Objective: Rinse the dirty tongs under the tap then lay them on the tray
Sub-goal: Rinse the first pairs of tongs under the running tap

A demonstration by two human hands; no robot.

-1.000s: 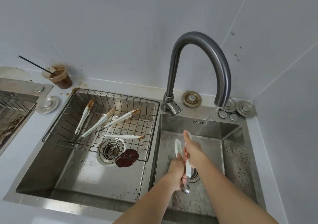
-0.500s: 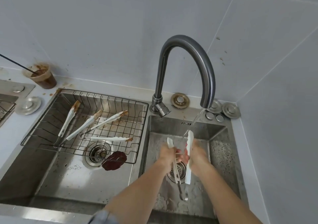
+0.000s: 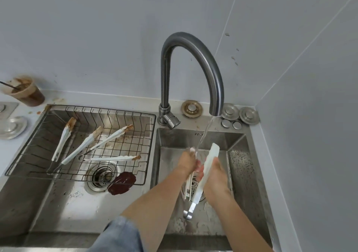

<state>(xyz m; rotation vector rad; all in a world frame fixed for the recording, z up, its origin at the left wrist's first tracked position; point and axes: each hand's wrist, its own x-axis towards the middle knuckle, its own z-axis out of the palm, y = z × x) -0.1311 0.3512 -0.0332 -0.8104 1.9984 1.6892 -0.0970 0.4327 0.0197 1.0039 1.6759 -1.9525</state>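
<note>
White tongs [image 3: 208,166] with a metal hinge end are held upright over the right basin, tips up, hinge low. My right hand [image 3: 214,171] grips one arm of the tongs. My left hand [image 3: 187,162] closes around the other arm, its fingers in the water stream [image 3: 204,135] running from the grey tap [image 3: 193,44]. Two more dirty tongs [image 3: 91,145] with brown-stained tips lie in the wire tray [image 3: 29,160] over the left basin.
A brown blob [image 3: 122,183] lies beside the left drain [image 3: 101,176]. A stained cup [image 3: 26,91] with a straw stands at the back left. Round metal caps [image 3: 240,114] sit behind the right basin. Tiled walls close in behind and at the right.
The view has shifted right and closer. The tongs' arms have spread apart, and my left hand has slid up one arm into the stream.
</note>
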